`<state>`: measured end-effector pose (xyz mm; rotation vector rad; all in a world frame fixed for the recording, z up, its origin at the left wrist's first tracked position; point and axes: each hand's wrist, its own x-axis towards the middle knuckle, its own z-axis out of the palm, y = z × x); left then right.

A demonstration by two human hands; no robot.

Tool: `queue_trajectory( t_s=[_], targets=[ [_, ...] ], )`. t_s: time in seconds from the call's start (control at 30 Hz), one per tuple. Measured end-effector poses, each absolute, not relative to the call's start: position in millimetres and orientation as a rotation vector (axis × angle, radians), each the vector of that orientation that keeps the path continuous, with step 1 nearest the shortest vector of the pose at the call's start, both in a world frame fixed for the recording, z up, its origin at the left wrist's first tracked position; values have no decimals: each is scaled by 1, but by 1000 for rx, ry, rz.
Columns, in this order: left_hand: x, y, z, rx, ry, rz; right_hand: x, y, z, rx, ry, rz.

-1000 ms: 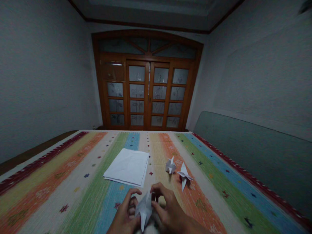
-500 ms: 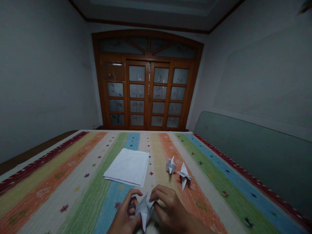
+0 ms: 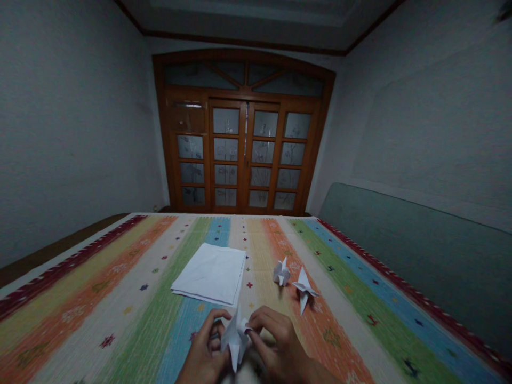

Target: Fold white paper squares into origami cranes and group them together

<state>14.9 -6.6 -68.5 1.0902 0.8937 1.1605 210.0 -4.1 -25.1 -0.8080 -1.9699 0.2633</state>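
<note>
Both my hands hold one folded white paper figure (image 3: 235, 341) low in the view, above the striped cloth (image 3: 120, 298). My left hand (image 3: 205, 354) grips its left side with curled fingers. My right hand (image 3: 276, 346) pinches its upper right flap between thumb and fingertips. The figure's long point hangs downward. A stack of white paper sheets (image 3: 211, 273) lies flat just beyond my hands. Two finished paper cranes (image 3: 281, 272) (image 3: 304, 288) stand on the cloth to the right of the sheets.
The striped, multicoloured cloth covers a wide surface that reaches to a wooden door with glass panes (image 3: 243, 154). A grey-green padded panel (image 3: 404, 250) runs along the right edge. Bare walls close in on both sides.
My right hand's fingers have shifted on the figure, pinching a flap near its top. The figure has tilted a little. The sheets and cranes have not moved.
</note>
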Motion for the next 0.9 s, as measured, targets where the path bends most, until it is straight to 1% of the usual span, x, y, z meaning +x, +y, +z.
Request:
queue_trajectory(
  t_s=[0.13, 0.4, 0.6, 0.9],
  targets=[
    [15, -7, -67, 1099, 896, 1159, 209, -6, -17, -871, -1952, 453],
    [15, -12, -59, 1190, 911, 1101, 206, -4, -19, -1061, -1862, 656],
    [13, -12, -60, 1222, 907, 1111, 202, -1, -21, -1012, -1650, 898],
    [14, -11, -64, 1194, 894, 1123, 206, 3, -25, -998, -1694, 898]
  ],
)
